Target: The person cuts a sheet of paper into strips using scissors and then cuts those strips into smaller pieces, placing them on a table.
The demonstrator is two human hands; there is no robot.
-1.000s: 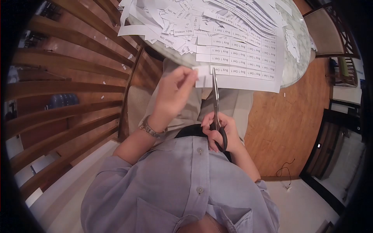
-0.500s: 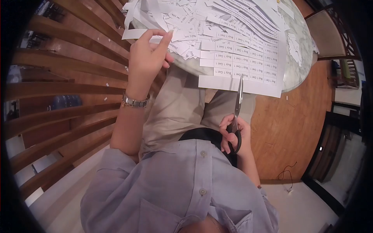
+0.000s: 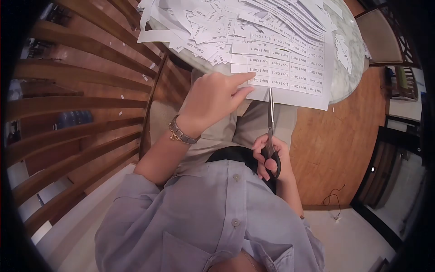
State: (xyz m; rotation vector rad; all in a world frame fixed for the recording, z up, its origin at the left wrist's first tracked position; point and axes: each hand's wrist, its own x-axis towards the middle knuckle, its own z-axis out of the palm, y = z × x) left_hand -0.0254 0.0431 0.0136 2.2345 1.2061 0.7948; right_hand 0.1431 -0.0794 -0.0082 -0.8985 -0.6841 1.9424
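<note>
**Lining up a cut on the coupon sheet**

Working, by the look of it, through the printed sheet (image 3: 290, 77) of "Buy 1 Get 1" labels: spread on the table (image 3: 351, 79), with its blank near margin hanging over the table's near edge. Holding the scissors (image 3: 271, 119) upright just below that table edge, tips touching the margin, with blades nearly shut. Appears to be starting a cut up a column line. Calls next, probably, for opening the blades, feeding the paper deep between them and steering straight along the printed line with the sheet pinned flat.

Reaching in with the left hand (image 3: 213, 97) from below the table's near edge, wrist cocked, index finger stretched out and pressing the lowest left label, remaining fingers loosely curled, gripping nothing. Holding the right hand (image 3: 269, 156) low, well below the table edge, fingers and thumb hooked through the black handles and closed on them.

Farther in on the table, a heap of cut slips (image 3: 204, 31). Past the table's right side, a chair (image 3: 380, 36).
</note>
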